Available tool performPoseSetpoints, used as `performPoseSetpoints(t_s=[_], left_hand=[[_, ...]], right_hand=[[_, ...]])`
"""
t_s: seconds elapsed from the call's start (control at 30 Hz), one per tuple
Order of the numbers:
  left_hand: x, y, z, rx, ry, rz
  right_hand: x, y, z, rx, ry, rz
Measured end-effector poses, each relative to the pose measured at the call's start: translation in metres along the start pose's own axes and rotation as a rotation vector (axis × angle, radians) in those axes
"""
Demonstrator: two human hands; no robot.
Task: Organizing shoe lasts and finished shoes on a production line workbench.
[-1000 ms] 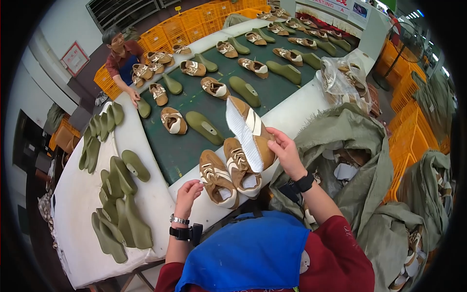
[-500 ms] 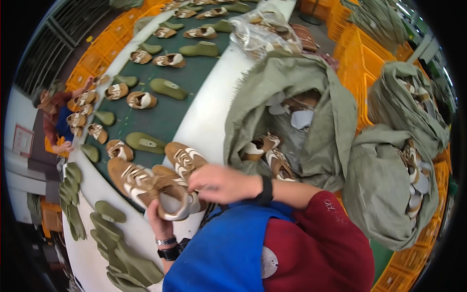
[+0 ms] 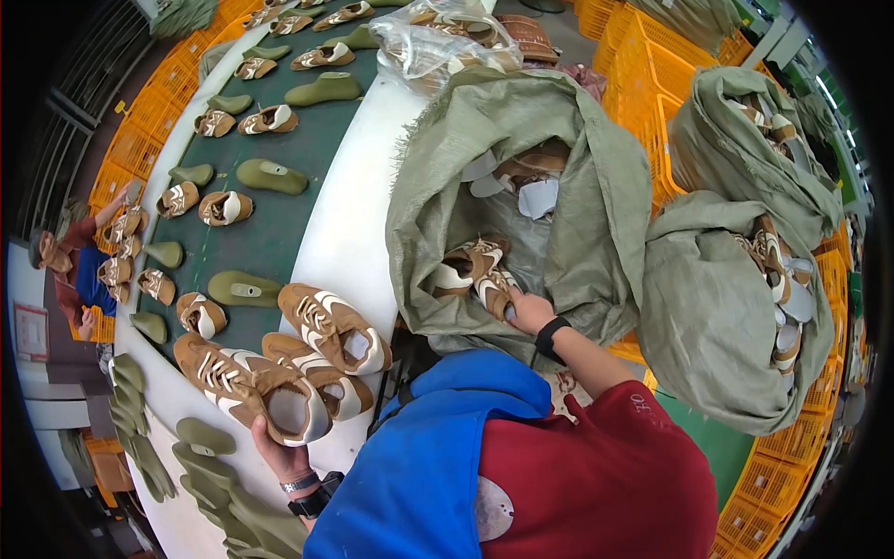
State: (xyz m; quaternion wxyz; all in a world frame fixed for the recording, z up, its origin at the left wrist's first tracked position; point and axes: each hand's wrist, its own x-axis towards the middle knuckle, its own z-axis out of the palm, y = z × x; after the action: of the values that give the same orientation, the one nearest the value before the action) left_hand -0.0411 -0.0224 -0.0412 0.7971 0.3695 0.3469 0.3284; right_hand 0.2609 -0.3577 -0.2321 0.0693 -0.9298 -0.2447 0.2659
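Observation:
My left hand (image 3: 282,458) is closed round the heel end of a brown sneaker (image 3: 223,377) with white stripes and laces, held at the white table edge (image 3: 349,228). Two matching sneakers lie beside it, one nearer (image 3: 303,359) and one farther (image 3: 321,312). My right hand (image 3: 531,314) reaches into the mouth of a grey-green woven sack (image 3: 601,238). Its fingers close on the end of another brown-and-white sneaker (image 3: 491,279) there; the fingertips are partly hidden. A second sneaker (image 3: 453,276) lies against that one inside the sack.
A dark green conveyor belt (image 3: 279,210) carries rows of sneakers and olive shoe lasts (image 3: 244,289). More lasts (image 3: 209,470) lie at the near left. Full sacks (image 3: 712,307) and orange crates (image 3: 643,70) stand right. A co-worker (image 3: 70,270) handles sneakers across the belt.
My right hand has left the sneakers on the table and moved right into the sack, onto a sneaker there. My left hand still holds its sneaker. The view has shifted right.

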Motion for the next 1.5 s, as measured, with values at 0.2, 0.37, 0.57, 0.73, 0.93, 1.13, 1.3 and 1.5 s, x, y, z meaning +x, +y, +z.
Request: performPoseSetpoints(t_s=[0.2,0.37,0.57,0.73,0.93,1.13,1.3,1.5], left_hand=[[-0.007,-0.001,0.002,0.041,-0.016,-0.013],[-0.007,-0.002,-0.005,0.023,0.017,0.003],[-0.024,0.005,-0.023,0.018,0.067,0.024],[-0.012,-0.013,-0.002,-0.019,0.117,-0.030],[-0.032,0.002,0.024,0.025,0.040,0.050],[-0.044,-0.001,-0.030,-0.080,0.180,0.044],[-0.066,-0.009,-0.103,-0.227,0.284,-0.011],[-0.074,-0.006,-0.170,-0.295,0.368,-0.090]], right_hand=[[-0.006,-0.021,-0.009,0.366,-0.094,-0.135],[0.017,-0.003,0.024,0.390,-0.089,-0.180],[0.054,-0.028,-0.032,1.503,-0.322,0.180],[0.107,-0.044,-0.055,1.526,-0.674,0.386],[0.223,-0.028,0.070,1.571,-0.290,0.152],[0.240,0.068,0.102,1.697,-0.138,0.254],[0.206,0.118,0.033,1.418,0.284,-0.192],[0.046,-0.017,-0.098,1.977,0.376,0.436]])
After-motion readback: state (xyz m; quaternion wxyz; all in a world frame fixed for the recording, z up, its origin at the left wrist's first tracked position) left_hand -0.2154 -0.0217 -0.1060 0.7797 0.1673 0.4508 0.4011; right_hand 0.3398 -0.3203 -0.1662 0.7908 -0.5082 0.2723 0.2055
